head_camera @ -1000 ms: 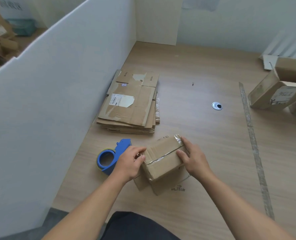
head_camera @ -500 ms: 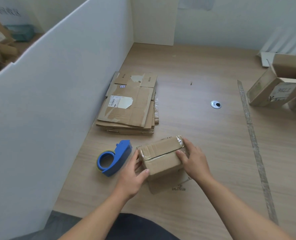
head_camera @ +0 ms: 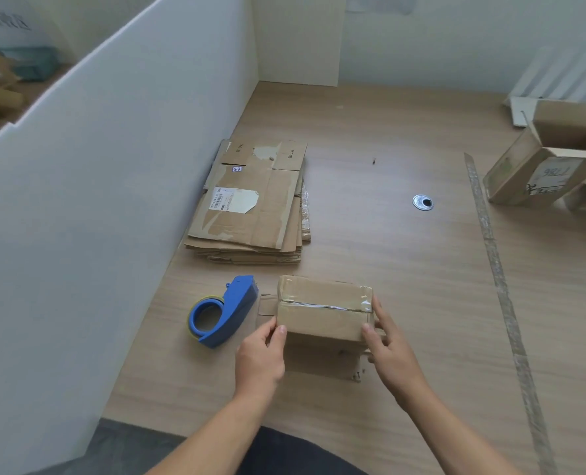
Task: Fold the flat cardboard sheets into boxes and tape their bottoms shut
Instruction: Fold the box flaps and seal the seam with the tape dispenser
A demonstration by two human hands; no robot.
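Head view: left hand and right hand grip the now-squared box.

Soft, even light, moderately bright; shadows are faint and soft-edged. The tape seam on the box glints white, and the table carries a pale sheen. The wide lens bows the partition; the corners look soft.

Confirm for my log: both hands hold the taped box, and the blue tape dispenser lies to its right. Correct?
No: the head view shows the blue tape dispenser left of the taped box, which the left hand and right hand hold.
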